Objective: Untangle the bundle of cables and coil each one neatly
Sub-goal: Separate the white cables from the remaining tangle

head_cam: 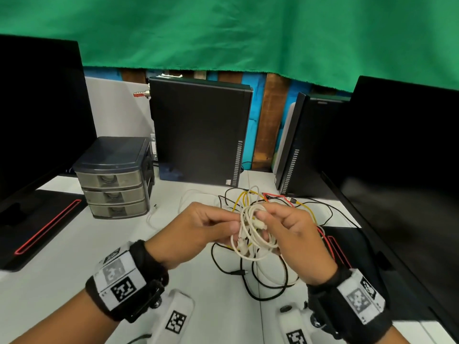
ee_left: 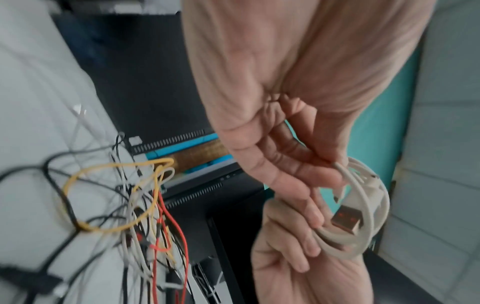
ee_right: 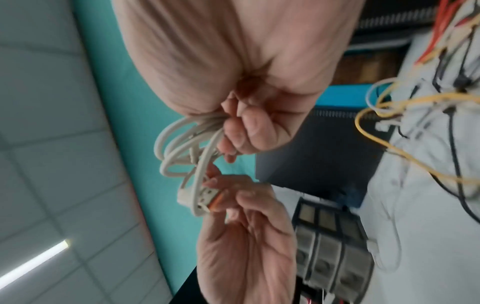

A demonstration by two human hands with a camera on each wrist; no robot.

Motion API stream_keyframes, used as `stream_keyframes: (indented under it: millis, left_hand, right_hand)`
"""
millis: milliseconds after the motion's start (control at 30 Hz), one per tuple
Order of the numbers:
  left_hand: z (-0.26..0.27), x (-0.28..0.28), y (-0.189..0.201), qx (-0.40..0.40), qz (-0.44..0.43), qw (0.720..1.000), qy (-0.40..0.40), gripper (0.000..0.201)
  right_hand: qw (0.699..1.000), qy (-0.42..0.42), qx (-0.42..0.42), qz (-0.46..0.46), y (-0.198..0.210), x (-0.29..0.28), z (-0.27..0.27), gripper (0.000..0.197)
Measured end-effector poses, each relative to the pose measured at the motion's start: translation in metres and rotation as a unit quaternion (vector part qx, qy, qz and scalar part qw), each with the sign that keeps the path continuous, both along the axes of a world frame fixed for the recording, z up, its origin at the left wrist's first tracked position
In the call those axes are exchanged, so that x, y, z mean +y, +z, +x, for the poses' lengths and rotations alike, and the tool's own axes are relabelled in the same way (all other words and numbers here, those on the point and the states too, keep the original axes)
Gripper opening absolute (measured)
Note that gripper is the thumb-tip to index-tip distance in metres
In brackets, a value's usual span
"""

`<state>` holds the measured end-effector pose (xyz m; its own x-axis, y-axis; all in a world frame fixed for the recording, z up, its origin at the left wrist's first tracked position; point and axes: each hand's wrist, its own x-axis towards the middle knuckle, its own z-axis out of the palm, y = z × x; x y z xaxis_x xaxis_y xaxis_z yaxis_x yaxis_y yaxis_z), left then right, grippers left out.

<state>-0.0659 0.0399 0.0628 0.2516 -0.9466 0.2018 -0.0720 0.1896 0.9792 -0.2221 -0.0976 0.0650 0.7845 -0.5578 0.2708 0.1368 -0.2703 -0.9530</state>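
Observation:
Both hands hold a white USB cable (head_cam: 249,232) wound into a small coil, raised above the table (head_cam: 74,256). My left hand (head_cam: 231,225) pinches the cable's end near its USB plug (ee_left: 346,219); the pinching fingers (ee_left: 330,174) show in the left wrist view. My right hand (head_cam: 263,217) grips the coil's loops (ee_right: 176,148) in curled fingers (ee_right: 246,131). Beneath and behind the hands lies the tangled bundle (head_cam: 273,269) of black, yellow, red and white cables, also seen as the tangle (ee_left: 130,205). A loose black plug end (head_cam: 238,272) lies by it.
A grey three-drawer unit (head_cam: 114,180) stands to the left, two black computer towers (head_cam: 198,130) (head_cam: 305,145) behind. Dark monitors (head_cam: 37,115) (head_cam: 397,157) flank the table. A black mat with red trim (head_cam: 37,227) lies left. A thin white cable (head_cam: 154,219) trails near the drawers.

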Motion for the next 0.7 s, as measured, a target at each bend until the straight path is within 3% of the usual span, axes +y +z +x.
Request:
stream_keyframes:
  millis: [67,167,267,367,500,700]
  left_hand:
    - [-0.005,-0.003,-0.004,0.109,0.019,0.994,-0.020,0.027]
    - [-0.015,-0.007,-0.007,0.209,0.027,0.978,0.001,0.020]
    - [-0.025,-0.012,-0.010,0.289,0.035,0.956,0.044,0.014]
    - [-0.031,-0.015,-0.014,0.314,0.054,0.944,0.091,0.013]
    - [-0.040,-0.016,-0.015,0.306,0.049,0.944,0.115,0.023]
    - [-0.053,-0.012,-0.007,0.301,0.030,0.952,0.036,0.037]
  right_hand:
    - [0.994,0.046,0.001,0.100,-0.001,0.005,-0.001,0.014]
    - [0.984,0.057,-0.016,0.168,-0.004,0.018,0.001,0.013]
    - [0.989,-0.009,-0.036,0.145,-0.011,0.023,0.006,0.019]
    - [0.994,-0.088,-0.034,0.048,-0.019,0.021,0.011,0.028]
    - [0.991,-0.124,-0.042,0.029,-0.027,0.017,0.015,0.035]
    - [0.983,-0.179,-0.044,-0.008,-0.038,0.002,0.017,0.025]
